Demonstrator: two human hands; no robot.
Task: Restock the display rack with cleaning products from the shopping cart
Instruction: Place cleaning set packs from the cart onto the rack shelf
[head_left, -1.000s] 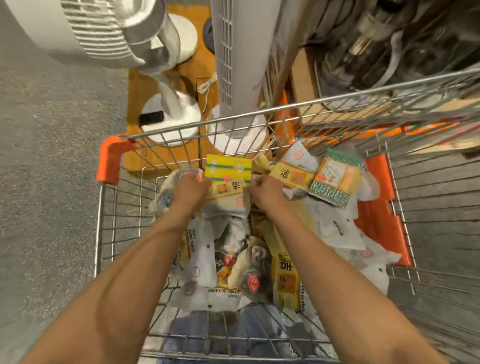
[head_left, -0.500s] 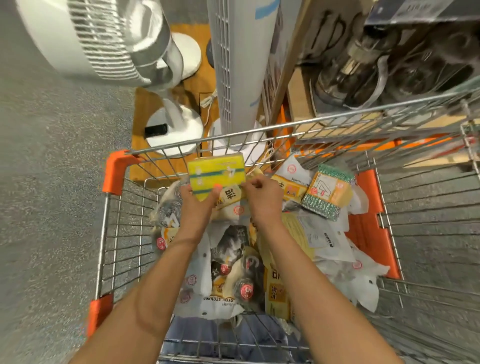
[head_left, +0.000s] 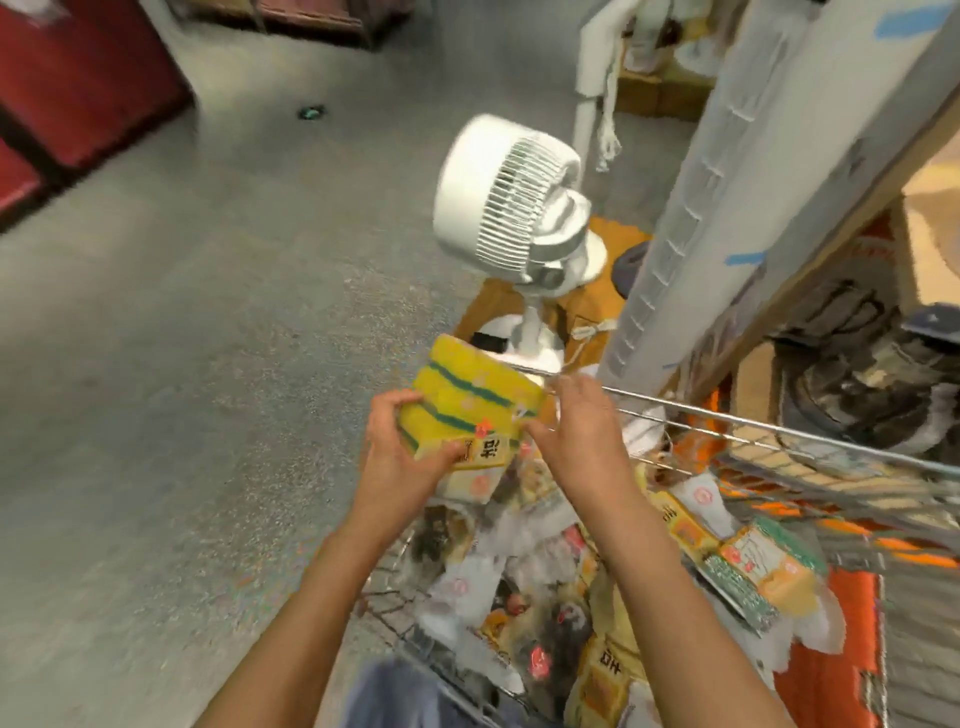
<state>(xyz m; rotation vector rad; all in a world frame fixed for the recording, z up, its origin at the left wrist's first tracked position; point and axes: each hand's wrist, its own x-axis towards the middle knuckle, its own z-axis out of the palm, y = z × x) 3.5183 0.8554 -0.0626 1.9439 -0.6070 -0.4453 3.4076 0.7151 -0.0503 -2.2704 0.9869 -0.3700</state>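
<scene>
hands (head_left: 488, 441), soft striped sponge pack (head_left: 470, 400)

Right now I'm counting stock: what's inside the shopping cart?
The shopping cart holds loose scourer packets and a green-edged sponge pack. Lower layers are covered. The yellow sponge pack is held above it.

Motion blur softens the whole view; print on the yellow sponge pack (head_left: 470, 402) is only partly legible. The left hand (head_left: 402, 457) covers the pack's lower left corner, and the right hand (head_left: 582, 431) hides its right edge, where the contact itself cannot be made out. The shopping cart (head_left: 779, 441) is cut off by the right and bottom edges. The packets heaped in it (head_left: 545, 597) overlap and smear, labels unreadable. The shelf goods (head_left: 857, 384) at right are indistinct dark shapes.
</scene>
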